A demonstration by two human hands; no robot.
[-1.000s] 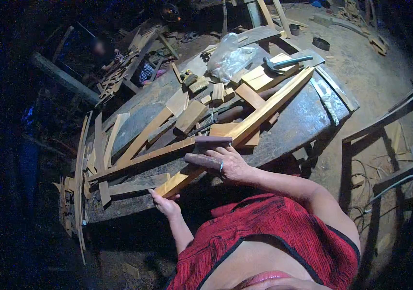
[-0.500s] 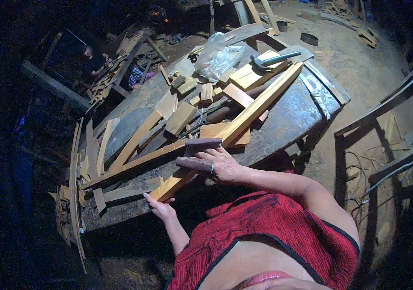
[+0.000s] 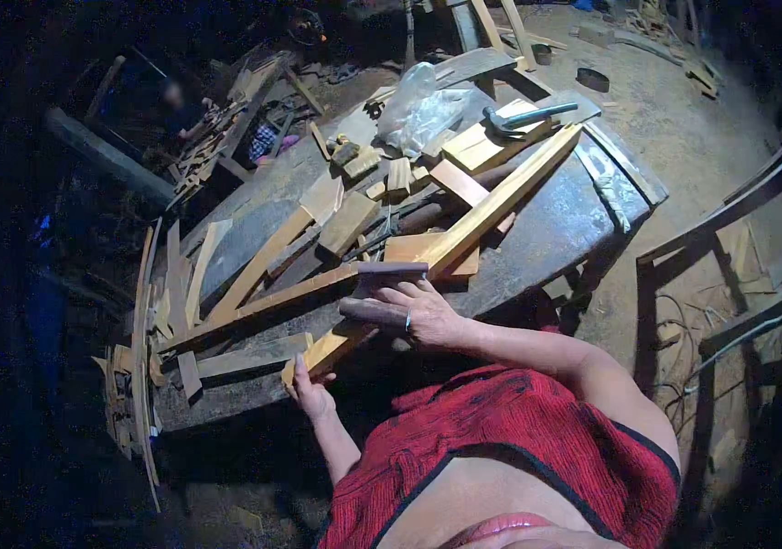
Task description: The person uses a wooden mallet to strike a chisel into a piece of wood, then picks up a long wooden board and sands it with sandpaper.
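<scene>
A long, pale wooden strip (image 3: 492,209) runs diagonally over the workbench. My left hand (image 3: 314,395) grips its near end, with the thumb on the side and fingertips showing past the edge. Over the strip's lower half, my right hand (image 3: 434,316) presses a brown sheet of sandpaper (image 3: 374,309) whose edges curl up around the fingers. A ring is on that hand. Under the strip lies a flat wooden block (image 3: 460,263). A claw hammer (image 3: 528,116) rests on another block (image 3: 482,145) near the strip's far end.
Several offcuts and a clear plastic bag (image 3: 418,114) lie on the workbench (image 3: 560,233). Long thin slats (image 3: 146,366) stand along its left side. A person (image 3: 185,119) is at a wood pile in the back left. Wooden frames (image 3: 729,215) stand at right.
The view has shifted slightly. My left thumb has lifted along the strip's end. My right hand stays on the sandpaper at about the same place on the strip.
</scene>
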